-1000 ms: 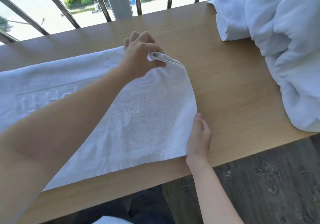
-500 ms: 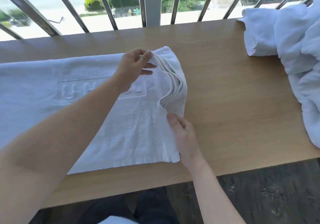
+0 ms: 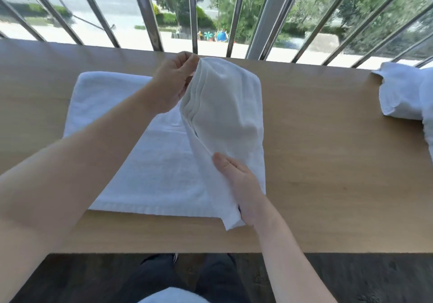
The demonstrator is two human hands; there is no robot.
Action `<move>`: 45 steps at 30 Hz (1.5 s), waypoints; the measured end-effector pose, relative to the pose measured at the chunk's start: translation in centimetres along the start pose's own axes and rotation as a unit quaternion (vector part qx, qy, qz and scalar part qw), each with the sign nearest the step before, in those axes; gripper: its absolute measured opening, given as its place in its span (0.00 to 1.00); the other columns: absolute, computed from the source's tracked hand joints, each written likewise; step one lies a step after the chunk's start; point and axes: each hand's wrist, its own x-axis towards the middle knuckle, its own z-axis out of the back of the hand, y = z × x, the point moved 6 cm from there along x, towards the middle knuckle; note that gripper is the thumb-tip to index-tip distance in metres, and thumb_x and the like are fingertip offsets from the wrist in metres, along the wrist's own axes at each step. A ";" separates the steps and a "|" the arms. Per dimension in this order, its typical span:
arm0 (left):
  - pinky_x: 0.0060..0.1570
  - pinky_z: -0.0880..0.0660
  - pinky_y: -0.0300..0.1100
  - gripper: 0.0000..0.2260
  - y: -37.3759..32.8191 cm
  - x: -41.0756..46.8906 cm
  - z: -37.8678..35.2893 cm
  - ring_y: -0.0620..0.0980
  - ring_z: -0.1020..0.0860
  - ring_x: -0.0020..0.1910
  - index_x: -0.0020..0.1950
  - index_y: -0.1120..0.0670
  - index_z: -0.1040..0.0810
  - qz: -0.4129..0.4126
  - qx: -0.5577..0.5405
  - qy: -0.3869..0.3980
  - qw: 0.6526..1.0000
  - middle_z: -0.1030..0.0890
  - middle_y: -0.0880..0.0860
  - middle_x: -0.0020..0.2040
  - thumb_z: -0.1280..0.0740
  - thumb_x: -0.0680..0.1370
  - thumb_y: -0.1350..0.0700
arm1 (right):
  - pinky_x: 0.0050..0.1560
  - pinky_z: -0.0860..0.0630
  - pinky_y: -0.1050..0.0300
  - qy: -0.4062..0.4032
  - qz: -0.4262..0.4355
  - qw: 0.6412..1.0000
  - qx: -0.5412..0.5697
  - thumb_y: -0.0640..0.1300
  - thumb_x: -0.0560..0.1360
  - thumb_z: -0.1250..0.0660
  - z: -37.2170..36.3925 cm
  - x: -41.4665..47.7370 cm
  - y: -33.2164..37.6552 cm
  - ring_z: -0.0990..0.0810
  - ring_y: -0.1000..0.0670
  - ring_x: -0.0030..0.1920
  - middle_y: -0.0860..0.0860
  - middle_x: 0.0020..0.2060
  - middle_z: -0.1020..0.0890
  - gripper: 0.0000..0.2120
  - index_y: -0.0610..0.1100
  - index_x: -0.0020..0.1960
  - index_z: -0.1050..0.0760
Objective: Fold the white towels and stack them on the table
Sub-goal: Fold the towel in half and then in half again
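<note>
A white towel (image 3: 140, 157) lies spread on the wooden table (image 3: 328, 162), its right end raised off the surface and curling leftward. My left hand (image 3: 173, 84) pinches the far corner of that raised end, where several layered edges show. My right hand (image 3: 241, 190) holds the near corner of the same end, thumb on top and fingers hidden under the cloth. A pile of other white towels (image 3: 403, 94) sits at the table's far right edge.
A metal railing (image 3: 194, 12) runs along the table's far side, with trees and a street beyond. My dark trousers (image 3: 187, 277) and the dark wooden floor (image 3: 375, 279) show below the table's near edge. Bare wood lies between the towel and the pile.
Both hands have lifted the towel's right end higher and carried it leftward over the flat part. The camera has turned, so the towel pile now sits further right.
</note>
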 end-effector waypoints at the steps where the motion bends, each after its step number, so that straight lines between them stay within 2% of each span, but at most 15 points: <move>1: 0.41 0.25 0.41 0.10 -0.6 -0.5 1.7 0.49 0.26 0.36 0.47 0.55 0.26 -0.005 0.005 -0.003 1.000 0.23 0.51 0.38 0.42 0.86 0.55 | 0.43 0.20 0.63 0.003 -0.008 1.000 -0.006 0.60 0.79 0.35 -1.5 0.4 0.0 0.15 0.58 0.44 0.60 0.42 0.14 0.10 0.63 0.46 0.15; 5: 0.37 0.24 0.38 0.09 -2.6 -2.1 8.1 0.47 0.25 0.33 0.46 0.55 0.27 -0.025 -0.016 -0.032 0.999 0.22 0.49 0.35 0.41 0.85 0.56 | 0.42 0.22 0.62 0.011 -0.019 0.999 -0.026 0.64 0.75 0.34 -7.6 2.0 0.7 0.17 0.56 0.43 0.57 0.42 0.16 0.11 0.61 0.47 0.16; 11: 0.36 0.26 0.40 0.09 -4.1 -4.2 16.3 0.47 0.27 0.34 0.47 0.54 0.27 -0.032 -0.030 -0.054 0.998 0.26 0.52 0.37 0.41 0.85 0.57 | 0.41 0.23 0.60 0.005 -0.035 0.998 -0.044 0.64 0.74 0.33 -16.0 4.7 1.3 0.17 0.52 0.42 0.52 0.43 0.16 0.16 0.54 0.48 0.15; 16: 0.33 0.25 0.40 0.10 -5.3 -4.9 21.6 0.45 0.24 0.30 0.45 0.54 0.27 -0.048 -0.049 -0.065 0.996 0.22 0.48 0.32 0.40 0.85 0.56 | 0.43 0.23 0.59 0.021 -0.029 0.998 -0.051 0.63 0.75 0.34 -21.7 6.6 1.9 0.18 0.54 0.42 0.54 0.40 0.17 0.13 0.56 0.44 0.15; 19: 0.32 0.25 0.40 0.09 -5.2 -4.4 24.7 0.46 0.25 0.30 0.46 0.54 0.27 -0.047 -0.051 -0.081 0.994 0.23 0.50 0.34 0.39 0.85 0.56 | 0.46 0.29 0.51 0.001 -0.011 0.998 -0.055 0.63 0.75 0.36 -24.4 8.5 1.6 0.24 0.48 0.43 0.48 0.41 0.24 0.18 0.48 0.47 0.21; 21: 0.31 0.25 0.40 0.08 -3.8 -3.6 26.8 0.46 0.24 0.30 0.47 0.53 0.27 -0.011 -0.050 -0.104 0.993 0.22 0.49 0.35 0.40 0.85 0.55 | 0.45 0.34 0.49 -0.042 0.003 0.996 -0.078 0.63 0.76 0.38 -26.0 10.2 1.0 0.30 0.47 0.42 0.49 0.41 0.29 0.17 0.49 0.46 0.27; 23: 0.36 0.25 0.42 0.06 -1.4 -2.9 28.6 0.48 0.24 0.34 0.50 0.53 0.26 0.040 -0.031 -0.132 0.990 0.23 0.51 0.41 0.40 0.85 0.55 | 0.40 0.35 0.52 -0.101 0.012 0.988 -0.113 0.61 0.80 0.40 -27.1 11.9 -0.1 0.33 0.50 0.36 0.49 0.34 0.32 0.20 0.46 0.39 0.33; 25: 0.42 0.26 0.44 0.06 1.2 -2.6 30.3 0.49 0.26 0.39 0.55 0.54 0.24 0.064 0.038 -0.180 0.981 0.24 0.51 0.45 0.39 0.85 0.55 | 0.34 0.37 0.57 -0.146 0.014 0.977 -0.157 0.59 0.81 0.40 -28.0 13.2 -1.7 0.37 0.57 0.29 0.58 0.27 0.36 0.22 0.49 0.35 0.40; 28: 0.53 0.25 0.42 0.12 3.8 -2.9 31.7 0.49 0.24 0.51 0.63 0.54 0.24 0.053 0.103 -0.219 0.969 0.23 0.52 0.52 0.32 0.82 0.51 | 0.38 0.34 0.57 -0.146 0.010 0.955 -0.259 0.60 0.81 0.41 -29.7 14.6 -4.2 0.33 0.56 0.31 0.58 0.29 0.31 0.20 0.49 0.37 0.36; 31: 0.52 0.23 0.40 0.15 4.5 -3.0 32.2 0.47 0.22 0.51 0.60 0.50 0.26 0.033 0.130 -0.210 0.968 0.22 0.51 0.53 0.26 0.77 0.49 | 0.37 0.34 0.54 -0.142 0.025 0.923 -0.356 0.60 0.81 0.42 -31.0 15.1 -5.8 0.30 0.55 0.33 0.56 0.31 0.29 0.17 0.51 0.40 0.36; 34: 0.50 0.23 0.37 0.20 4.5 -2.9 32.8 0.45 0.21 0.49 0.57 0.51 0.28 0.022 0.156 -0.230 0.960 0.21 0.48 0.51 0.23 0.73 0.47 | 0.39 0.31 0.52 -0.137 0.046 0.900 -0.410 0.58 0.82 0.43 -31.9 15.2 -6.0 0.28 0.51 0.34 0.55 0.31 0.28 0.15 0.51 0.41 0.36; 37: 0.52 0.22 0.42 0.17 4.4 -2.8 33.5 0.46 0.22 0.47 0.51 0.52 0.25 0.018 0.198 -0.262 0.944 0.21 0.48 0.48 0.23 0.73 0.46 | 0.41 0.31 0.50 -0.107 0.040 0.894 -0.434 0.53 0.83 0.43 -32.0 15.5 -6.3 0.25 0.48 0.38 0.53 0.33 0.25 0.13 0.48 0.43 0.33; 40: 0.55 0.22 0.48 0.15 4.2 -2.2 33.3 0.49 0.21 0.47 0.49 0.57 0.20 0.015 0.260 -0.236 0.936 0.18 0.53 0.49 0.25 0.74 0.46 | 0.39 0.33 0.54 -0.090 0.037 0.899 -0.428 0.52 0.82 0.41 -31.9 15.3 -6.2 0.26 0.51 0.36 0.55 0.33 0.25 0.12 0.49 0.42 0.32; 43: 0.55 0.25 0.42 0.11 2.8 -2.3 33.2 0.48 0.24 0.50 0.46 0.52 0.21 -0.028 0.286 -0.261 0.922 0.25 0.50 0.51 0.25 0.74 0.46 | 0.40 0.27 0.53 -0.069 0.036 0.889 -0.451 0.54 0.81 0.38 -32.3 15.0 -5.9 0.24 0.50 0.39 0.53 0.36 0.22 0.12 0.47 0.45 0.29; 45: 0.49 0.27 0.37 0.09 2.1 -2.2 33.4 0.45 0.26 0.45 0.45 0.50 0.23 -0.044 0.290 -0.264 0.919 0.26 0.46 0.47 0.26 0.75 0.47 | 0.41 0.27 0.50 -0.047 0.025 0.874 -0.482 0.50 0.81 0.40 -32.7 15.0 -5.7 0.24 0.45 0.42 0.49 0.37 0.23 0.12 0.44 0.44 0.29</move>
